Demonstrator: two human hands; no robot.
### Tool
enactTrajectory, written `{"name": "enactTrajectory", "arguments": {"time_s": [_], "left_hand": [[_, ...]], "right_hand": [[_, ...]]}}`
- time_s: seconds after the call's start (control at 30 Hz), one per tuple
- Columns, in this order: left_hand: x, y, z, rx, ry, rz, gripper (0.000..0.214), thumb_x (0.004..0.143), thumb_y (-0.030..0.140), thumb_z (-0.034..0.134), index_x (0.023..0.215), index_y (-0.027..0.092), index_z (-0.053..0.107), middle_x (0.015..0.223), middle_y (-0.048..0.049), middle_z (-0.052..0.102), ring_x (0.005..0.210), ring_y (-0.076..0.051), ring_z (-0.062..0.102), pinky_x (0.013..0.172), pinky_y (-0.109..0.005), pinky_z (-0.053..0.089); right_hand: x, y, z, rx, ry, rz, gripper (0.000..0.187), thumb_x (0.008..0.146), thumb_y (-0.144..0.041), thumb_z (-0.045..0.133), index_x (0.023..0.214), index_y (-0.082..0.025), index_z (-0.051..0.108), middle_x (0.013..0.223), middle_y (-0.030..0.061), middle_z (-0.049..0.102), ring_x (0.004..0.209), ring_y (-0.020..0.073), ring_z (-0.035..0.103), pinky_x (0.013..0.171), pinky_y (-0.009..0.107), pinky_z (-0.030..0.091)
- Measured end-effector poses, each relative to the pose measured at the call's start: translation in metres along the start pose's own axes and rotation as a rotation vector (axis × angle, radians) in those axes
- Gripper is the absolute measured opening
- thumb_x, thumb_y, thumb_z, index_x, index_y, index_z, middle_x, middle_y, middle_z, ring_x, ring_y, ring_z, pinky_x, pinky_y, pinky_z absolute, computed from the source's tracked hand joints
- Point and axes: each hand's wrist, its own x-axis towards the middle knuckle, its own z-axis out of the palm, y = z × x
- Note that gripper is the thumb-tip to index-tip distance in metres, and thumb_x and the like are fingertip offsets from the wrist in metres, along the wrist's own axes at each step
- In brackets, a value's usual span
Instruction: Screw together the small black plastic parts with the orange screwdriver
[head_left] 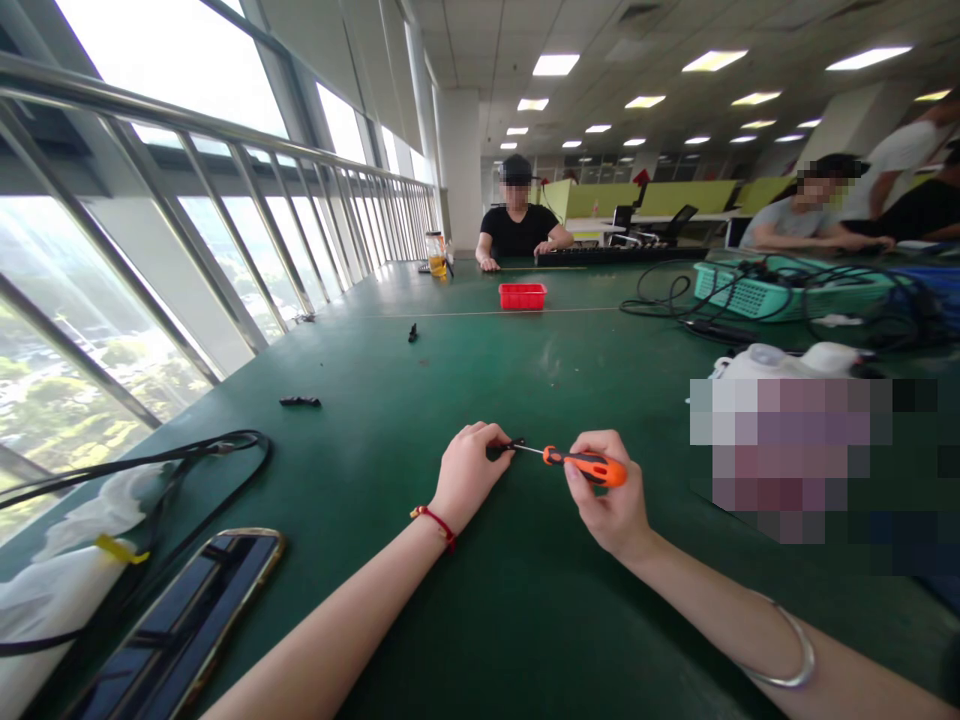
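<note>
My left hand [472, 462] is closed on a small black part [516, 443] low over the green table [420, 600]; the fingers hide much of it, so its kind does not show. In my right hand [613, 505] is an orange and black screwdriver [600, 468], gripped by its handle. The shaft points left, and its tip meets or nearly meets the black part. Farther up the table, to the left, lie a dark narrow piece [300, 401] and another small black piece [412, 333].
A phone [187, 610], black cables [262, 455] and a white plastic-wrapped bundle [67, 580] lie at left. Ahead sits a red tray [523, 296]. A teal basket [795, 290] with cables stands at right, behind a partly blurred-out white object [787, 365]. Several people sit or stand beyond.
</note>
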Motion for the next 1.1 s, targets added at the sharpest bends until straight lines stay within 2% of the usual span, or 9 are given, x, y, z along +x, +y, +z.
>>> {"name": "enactTrajectory", "arguments": {"time_s": [0.47, 0.87, 1.1], "left_hand": [[-0.0004, 0.0007, 0.0005, 0.009, -0.007, -0.003, 0.004, 0.074, 0.018, 0.059, 0.075, 0.019, 0.063, 0.079, -0.0013, 0.063, 0.078, -0.017, 0.056, 0.070, -0.028, 0.043], [-0.0002, 0.0012, -0.0001, 0.000, -0.007, -0.005, 0.003, 0.074, 0.019, 0.060, 0.074, 0.019, 0.063, 0.078, -0.0010, 0.063, 0.078, -0.017, 0.055, 0.069, -0.027, 0.043], [-0.0013, 0.0018, -0.0002, -0.002, -0.022, 0.010, 0.004, 0.075, 0.020, 0.058, 0.074, 0.019, 0.062, 0.079, -0.0010, 0.062, 0.079, -0.017, 0.055, 0.070, -0.028, 0.043]], "right_hand": [[0.0006, -0.0014, 0.0004, -0.011, 0.011, -0.050, 0.008, 0.079, -0.022, 0.051, 0.081, -0.021, 0.044, 0.064, -0.0050, 0.048, 0.045, 0.0072, 0.046, 0.044, 0.020, 0.040], [-0.0007, -0.0009, -0.0005, -0.011, 0.002, -0.012, 0.007, 0.079, -0.022, 0.052, 0.081, -0.021, 0.045, 0.064, -0.0047, 0.050, 0.047, 0.0079, 0.047, 0.046, 0.021, 0.040], [0.0014, -0.0041, -0.0035, -0.042, -0.055, -0.113, 0.011, 0.080, -0.028, 0.049, 0.071, -0.021, 0.048, 0.060, -0.0025, 0.052, 0.050, 0.0103, 0.047, 0.048, 0.024, 0.039]]}}
